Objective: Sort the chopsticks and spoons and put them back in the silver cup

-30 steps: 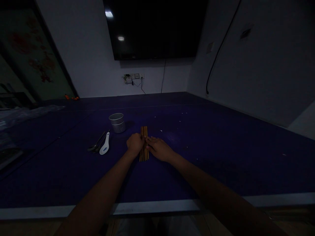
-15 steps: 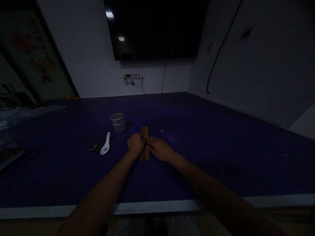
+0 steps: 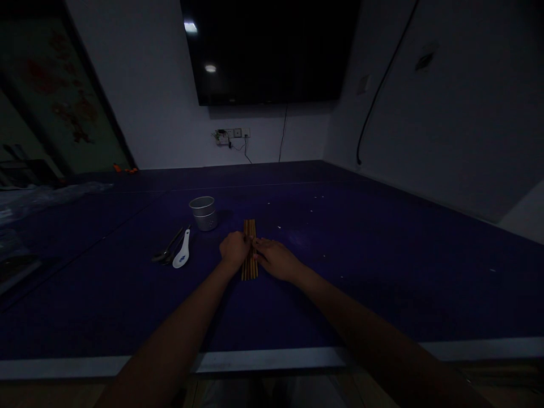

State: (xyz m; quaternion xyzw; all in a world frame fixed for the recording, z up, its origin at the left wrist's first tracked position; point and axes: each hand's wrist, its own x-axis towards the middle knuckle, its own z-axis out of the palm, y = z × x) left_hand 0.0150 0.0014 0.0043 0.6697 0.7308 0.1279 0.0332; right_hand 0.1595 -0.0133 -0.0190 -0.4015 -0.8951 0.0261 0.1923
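Note:
Several wooden chopsticks [image 3: 250,271] lie side by side on the purple tabletop, pointing away from me. My left hand [image 3: 234,248] is curled against their left side, its fingertips partly hidden. From the right, my right hand [image 3: 275,256] grips the same chopsticks near their middle, with its thumb lower than the fingers. Left of my hands a white spoon [image 3: 182,256] with a blue mark lies beside dark metal spoons [image 3: 162,255]. Behind them stands a grey metal cup [image 3: 204,214], upright.
The purple table [image 3: 382,249] has a pale front edge and small white specks. Clear plastic wrapping [image 3: 51,198] lies at the far left. A dark television [image 3: 272,51] hangs on the wall above sockets [image 3: 237,133] and cables.
Both hands stay at the chopsticks with hardly any movement. The spoons and cup have not moved.

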